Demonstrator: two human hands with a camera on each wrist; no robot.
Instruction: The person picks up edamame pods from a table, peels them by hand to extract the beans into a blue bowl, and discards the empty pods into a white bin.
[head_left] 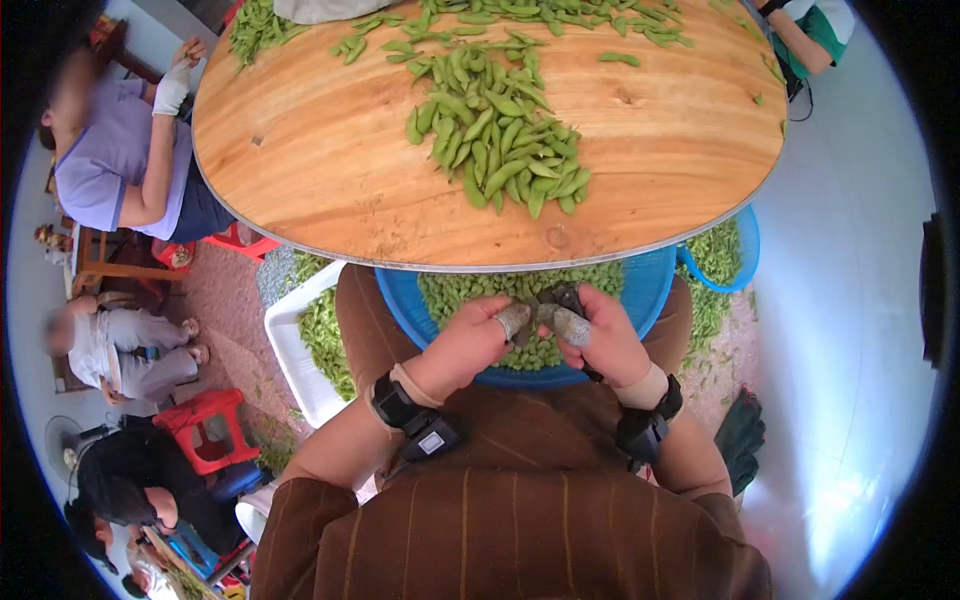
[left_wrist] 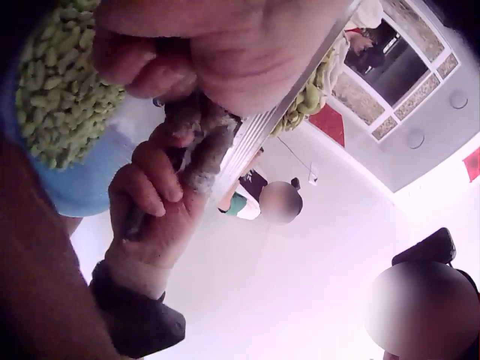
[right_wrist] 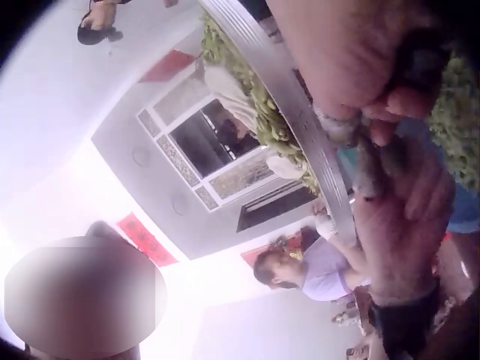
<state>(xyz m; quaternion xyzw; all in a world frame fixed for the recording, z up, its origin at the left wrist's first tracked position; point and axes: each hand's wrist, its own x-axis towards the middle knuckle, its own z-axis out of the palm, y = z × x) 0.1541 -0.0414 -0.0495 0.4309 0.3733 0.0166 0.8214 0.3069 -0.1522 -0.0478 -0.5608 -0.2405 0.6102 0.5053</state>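
Both hands meet above a blue basin (head_left: 400,310) of shelled green beans (head_left: 450,290), just below the table edge. My right hand (head_left: 612,345) grips a slim dark-handled tool (left_wrist: 135,225), its kind mostly hidden by the fingers. A worn grey cover (head_left: 570,325) wraps the right thumb. My left hand (head_left: 465,345) has curled fingers, with its thumb, in a similar grey cover (head_left: 514,318), close to the right thumb. Whether the left fingers pinch a pod I cannot tell. A pile of green soybean pods (head_left: 500,135) lies on the wooden table (head_left: 310,170) ahead.
A white crate (head_left: 290,345) of green pods or hulls stands at the left, a blue basket (head_left: 750,250) of pods at the right. More pods line the table's far side. Red stools (head_left: 205,425) and several people are around; one in a lilac shirt (head_left: 120,160) sits at the left.
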